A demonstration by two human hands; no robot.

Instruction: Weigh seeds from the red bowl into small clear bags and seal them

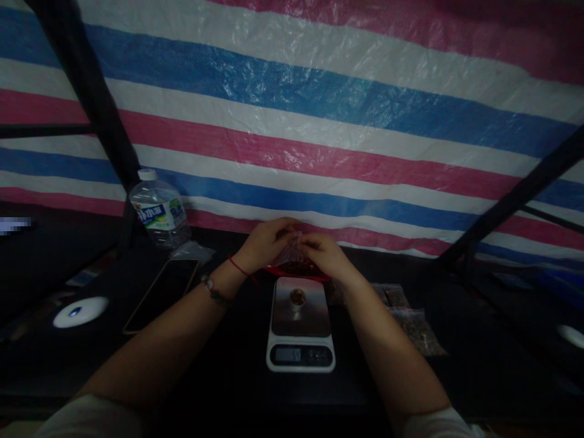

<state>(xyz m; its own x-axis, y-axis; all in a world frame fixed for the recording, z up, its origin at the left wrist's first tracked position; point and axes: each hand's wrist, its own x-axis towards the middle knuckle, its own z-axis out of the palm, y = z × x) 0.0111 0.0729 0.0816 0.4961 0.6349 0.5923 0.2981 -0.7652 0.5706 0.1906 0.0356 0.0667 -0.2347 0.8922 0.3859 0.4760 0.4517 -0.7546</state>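
Note:
Both hands meet behind the scale, pinching the top of a small clear plastic bag [292, 248] between them. My left hand [269, 242] grips its left side, and my right hand [325, 252] has the upper right corner. Below the bag is a red tray [276, 271] with dark contents I cannot make out. In front of the hands stands a white digital kitchen scale [301, 331] with a metal plate. A small cup [297, 298] holding something brown sits on that plate. The display is lit, its digits hard to read.
Filled clear bags [417, 331] lie right of the scale, partly behind my right forearm. To the left are a phone [162, 295], a white oval device [81, 312], an empty-looking plastic bag [194, 250] and a large clear bottle [159, 213]. Striped sheeting [292, 140] hangs behind the black table.

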